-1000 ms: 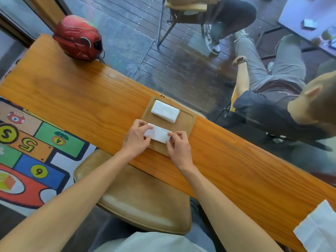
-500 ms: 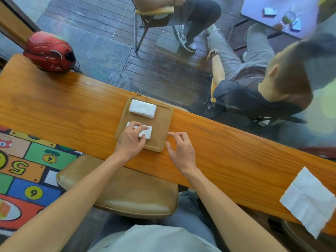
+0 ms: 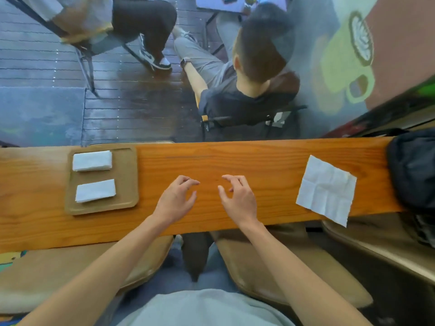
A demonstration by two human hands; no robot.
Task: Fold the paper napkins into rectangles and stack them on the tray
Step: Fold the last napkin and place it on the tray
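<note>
Head view: looking down on wooden counter (image 3: 235, 161).
Left hand (image 3: 175, 200): frame centre, fingers curled loosely, half open, holding nothing.
Right hand (image 3: 239, 197): just beside it, same loose curl, empty.
Unfolded napkin (image 3: 326, 189): right of frame, flat, near corner past counter edge.
Tray (image 3: 127, 175): left of frame.
Folded napkin (image 3: 95, 190): near half of tray.
Napkin stack (image 3: 92, 160): far half, apart from it.
Dark bag (image 3: 414, 168): far right.

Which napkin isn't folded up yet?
The unfolded napkin, lying open on the wooden counter at the right. The two folded napkins sit on the tray.
</note>
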